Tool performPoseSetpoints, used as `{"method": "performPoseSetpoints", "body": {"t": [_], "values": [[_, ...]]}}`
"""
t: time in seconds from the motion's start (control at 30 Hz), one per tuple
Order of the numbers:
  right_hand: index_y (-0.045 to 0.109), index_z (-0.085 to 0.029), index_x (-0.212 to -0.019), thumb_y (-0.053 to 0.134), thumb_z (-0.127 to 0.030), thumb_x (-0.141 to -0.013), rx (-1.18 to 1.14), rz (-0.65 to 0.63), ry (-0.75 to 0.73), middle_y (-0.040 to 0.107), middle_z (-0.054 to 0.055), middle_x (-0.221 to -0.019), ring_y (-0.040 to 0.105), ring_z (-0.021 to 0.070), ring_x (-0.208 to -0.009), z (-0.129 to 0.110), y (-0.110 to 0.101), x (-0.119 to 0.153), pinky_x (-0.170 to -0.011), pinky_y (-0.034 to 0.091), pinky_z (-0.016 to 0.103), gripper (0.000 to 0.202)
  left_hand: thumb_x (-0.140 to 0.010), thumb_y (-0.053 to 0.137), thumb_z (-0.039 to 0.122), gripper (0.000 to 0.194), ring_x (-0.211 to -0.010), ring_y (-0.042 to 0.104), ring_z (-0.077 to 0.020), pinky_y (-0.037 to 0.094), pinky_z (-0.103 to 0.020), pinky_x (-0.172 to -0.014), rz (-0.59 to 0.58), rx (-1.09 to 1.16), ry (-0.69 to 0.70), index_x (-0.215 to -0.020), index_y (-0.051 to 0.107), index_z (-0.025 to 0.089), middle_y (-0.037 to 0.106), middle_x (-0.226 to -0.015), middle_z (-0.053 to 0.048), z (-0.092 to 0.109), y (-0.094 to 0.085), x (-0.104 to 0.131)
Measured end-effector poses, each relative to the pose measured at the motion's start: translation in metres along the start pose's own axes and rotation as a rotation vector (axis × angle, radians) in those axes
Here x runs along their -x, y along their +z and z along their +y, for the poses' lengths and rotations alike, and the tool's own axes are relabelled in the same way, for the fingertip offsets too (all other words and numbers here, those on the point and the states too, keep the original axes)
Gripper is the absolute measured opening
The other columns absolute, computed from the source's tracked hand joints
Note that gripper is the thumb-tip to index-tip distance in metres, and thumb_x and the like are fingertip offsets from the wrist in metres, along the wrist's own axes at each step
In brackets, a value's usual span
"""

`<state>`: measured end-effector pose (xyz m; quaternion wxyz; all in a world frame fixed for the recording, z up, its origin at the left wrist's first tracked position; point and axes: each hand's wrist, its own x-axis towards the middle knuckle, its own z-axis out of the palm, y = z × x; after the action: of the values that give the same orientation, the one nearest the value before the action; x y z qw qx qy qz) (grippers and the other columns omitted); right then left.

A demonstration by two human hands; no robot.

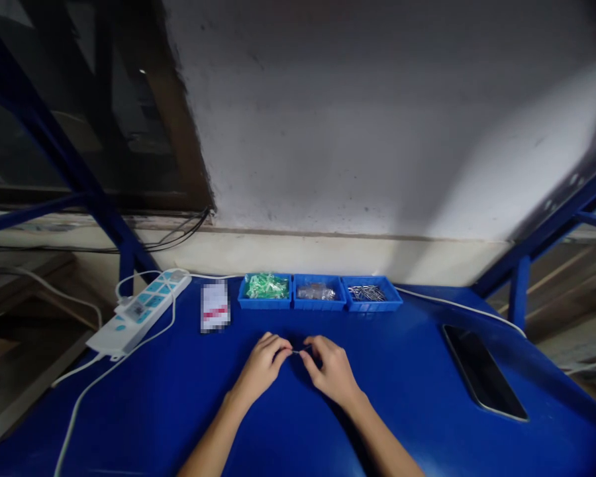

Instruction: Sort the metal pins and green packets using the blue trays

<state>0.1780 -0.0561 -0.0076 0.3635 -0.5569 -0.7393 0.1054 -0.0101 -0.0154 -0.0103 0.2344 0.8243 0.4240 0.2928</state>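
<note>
- Wall (pixel 357 132): grey above, pale band below, behind the blue worktop (pixel 298 437).
- Three blue bins (pixel 319 305): side by side at worktop's far edge; left to right, green pieces, clear-looking pieces, metal pins.
- Power strip (pixel 139 315): far left corner, slanted.
- Dark-screened device (pixel 484 371): flat, towards right edge.
- Left hand (pixel 264 363), right hand (pixel 332 368): mid-worktop, thumbs and fingers nearly closed, pinching.
- Blurred card (pixel 215 306): left of bins.
- Thin piece (pixel 296 352): between both hands' fingertips; type unclear.
</note>
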Motion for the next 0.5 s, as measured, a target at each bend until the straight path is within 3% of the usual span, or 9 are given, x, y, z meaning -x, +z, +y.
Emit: {"method": "performPoseSetpoints", "body": {"t": [0.13, 0.5], "values": [[0.058, -0.020, -0.085, 0.042, -0.027, -0.090, 0.032, -0.115, -0.087, 0.062, 0.004, -0.077, 0.056, 0.0149, -0.069, -0.006, 0.008, 0.001, -0.063, 0.038, 0.024, 0.019, -0.091, 0.041, 0.024, 0.023, -0.080, 0.054, -0.0175, 0.042, -0.031, -0.077, -0.039, -0.021, 0.002, -0.081, 0.060, 0.020, 0.064, -0.080, -0.002, 0.005, 0.003, 0.004], [0.052, -0.018, -0.087, 0.037, -0.022, -0.093, 0.123, -0.118, -0.058, 0.065, 0.005, -0.074, 0.062, 0.0154, -0.066, 0.000, 0.020, 0.003, -0.059, 0.036, 0.023, 0.017, -0.091, 0.043, 0.029, 0.022, -0.071, 0.063, -0.0151, 0.042, -0.022, -0.062, -0.064, 0.016, -0.116, -0.080, 0.059, 0.021, 0.067, -0.076, -0.001, 0.006, 0.004, 0.004]]}}
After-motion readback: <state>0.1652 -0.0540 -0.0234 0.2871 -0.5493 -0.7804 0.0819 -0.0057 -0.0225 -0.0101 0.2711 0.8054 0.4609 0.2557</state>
